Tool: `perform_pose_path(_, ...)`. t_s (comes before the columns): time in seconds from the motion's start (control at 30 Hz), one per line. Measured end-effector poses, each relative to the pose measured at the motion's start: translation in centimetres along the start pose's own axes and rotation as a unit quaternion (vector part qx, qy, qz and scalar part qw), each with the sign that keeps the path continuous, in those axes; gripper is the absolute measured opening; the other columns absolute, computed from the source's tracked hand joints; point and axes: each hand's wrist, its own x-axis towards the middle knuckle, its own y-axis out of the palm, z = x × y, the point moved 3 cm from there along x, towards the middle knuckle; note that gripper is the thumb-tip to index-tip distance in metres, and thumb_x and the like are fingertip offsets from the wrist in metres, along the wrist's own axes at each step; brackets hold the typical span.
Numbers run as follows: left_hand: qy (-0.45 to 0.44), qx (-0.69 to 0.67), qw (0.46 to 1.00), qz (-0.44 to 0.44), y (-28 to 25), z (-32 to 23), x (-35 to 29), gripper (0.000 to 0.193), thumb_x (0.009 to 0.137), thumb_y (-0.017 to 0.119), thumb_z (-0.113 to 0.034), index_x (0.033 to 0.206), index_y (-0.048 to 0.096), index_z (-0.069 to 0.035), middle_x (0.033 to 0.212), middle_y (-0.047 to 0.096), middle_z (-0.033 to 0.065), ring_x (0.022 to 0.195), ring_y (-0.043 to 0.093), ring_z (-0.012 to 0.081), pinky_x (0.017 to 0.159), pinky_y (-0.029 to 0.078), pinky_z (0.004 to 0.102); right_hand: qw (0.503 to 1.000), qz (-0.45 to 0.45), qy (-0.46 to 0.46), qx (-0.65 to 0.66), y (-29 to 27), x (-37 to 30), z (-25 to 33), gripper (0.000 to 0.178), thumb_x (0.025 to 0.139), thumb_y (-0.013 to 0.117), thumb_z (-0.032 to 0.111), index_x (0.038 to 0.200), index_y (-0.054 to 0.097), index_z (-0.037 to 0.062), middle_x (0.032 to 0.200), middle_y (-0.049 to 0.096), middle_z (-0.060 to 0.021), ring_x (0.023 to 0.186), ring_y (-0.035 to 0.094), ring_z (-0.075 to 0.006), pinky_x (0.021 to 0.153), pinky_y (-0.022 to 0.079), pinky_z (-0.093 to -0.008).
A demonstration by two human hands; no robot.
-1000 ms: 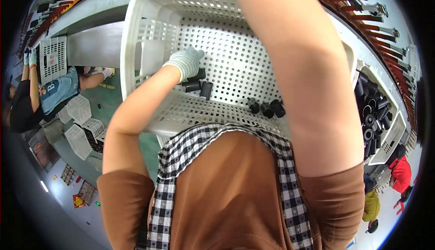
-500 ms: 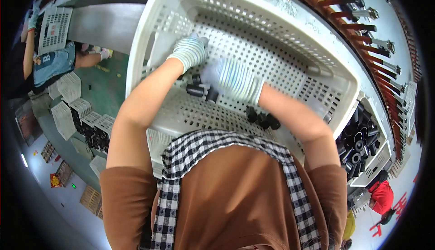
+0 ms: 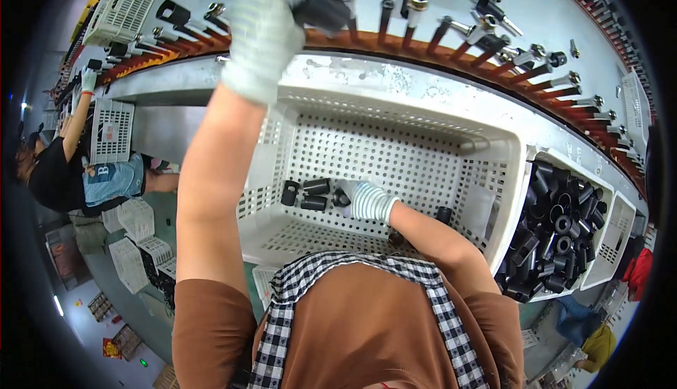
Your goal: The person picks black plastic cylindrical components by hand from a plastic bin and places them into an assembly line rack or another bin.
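Note:
My left hand [image 3: 266, 29], in a striped knit glove and blurred, is raised over the bench beside a row of upright pegs. Its fingers are closed round a black cylindrical sleeve [image 3: 326, 13]. Down in the white perforated crate [image 3: 395, 125], my gloved right hand [image 3: 368, 199] pinches a dark short sleeve [image 3: 341, 197] near the crate floor. Left of those fingertips lie several loose black sleeves [image 3: 314, 203]. Another sleeve [image 3: 443, 214] rests to the right of my right hand, and my forearm partly covers more dark pieces.
At the right stands a second white crate heaped with black sleeves [image 3: 562, 225]. Along the bench edge runs a rail of angled pegs [image 3: 462, 54], some topped with metal sockets. Loose metal parts [image 3: 497, 15] lie behind it. A co-worker [image 3: 60, 170] is at the far left, near a white basket [image 3: 113, 132].
My left hand has left the crate and risen to the bench rail with a black sleeve. My right hand stays in the crate, now lower among the sleeves. The view has shifted up toward the bench.

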Motion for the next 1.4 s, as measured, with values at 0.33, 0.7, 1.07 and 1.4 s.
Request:
perform_pose_path(0.33, -0.005, 0.129, 0.991, -0.042, -14.1, 9.2, 9.7, 0.029, 0.084, 0.044, -0.016, 0.09, 0.067, 0.0, 0.081, 0.069, 0.0143, 0.075, 0.068, 0.0279, 0.071, 0.055, 0.0376, 0.792, -0.372, -0.248, 0.415, -13.8, -6.8, 6.1, 0.042, 0.071, 0.072, -0.002, 0.104, 0.048, 0.0084, 0.094, 0.06, -0.005, 0.082, 0.057, -0.0099, 0.073, 0.05, -0.026)
perform_pose_path(0.7, 0.158, 0.095, 0.95, -0.253, -13.3, 4.4, 5.2, 0.018, 0.08, 0.055, -0.01, 0.081, 0.066, 0.004, 0.075, 0.066, 0.0134, 0.067, 0.063, 0.0224, 0.067, 0.053, 0.0323, 0.683, -0.692, -0.232, 0.038, -32.6, -4.5, 4.6, 0.034, 0.072, 0.066, 0.002, 0.103, 0.053, 0.0077, 0.079, 0.057, -0.0021, 0.073, 0.055, -0.0094, 0.066, 0.048, -0.0234)
perform_pose_path(1.07, -0.24, 0.662, 0.631, 0.325, -2.2, 17.7, -16.3, 0.044, 0.084, 0.057, -0.008, 0.127, 0.051, -0.01, 0.129, 0.051, 0.0162, 0.118, 0.052, 0.0324, 0.087, 0.05, 0.0427, 0.728, -0.64, -0.211, -0.125, -21.0, -0.2, 8.6, 0.03, 0.073, 0.069, 0.01, 0.097, 0.058, -0.0007, 0.078, 0.061, -0.0121, 0.066, 0.061, -0.0254, 0.061, 0.049, -0.0326)
perform_pose_path(1.4, -0.404, 0.629, 0.592, 0.303, -6.2, 24.4, -15.2, 0.039, 0.086, 0.06, -0.033, 0.113, 0.062, -0.004, 0.113, 0.062, 0.0219, 0.103, 0.061, 0.0349, 0.09, 0.049, 0.0433, 0.892, -0.242, -0.224, -0.307, -0.3, 9.1, -1.2, 0.037, 0.079, 0.057, 0.016, 0.116, 0.06, 0.0133, 0.124, 0.054, -0.0095, 0.121, 0.046, -0.0287, 0.098, 0.038, -0.0453)
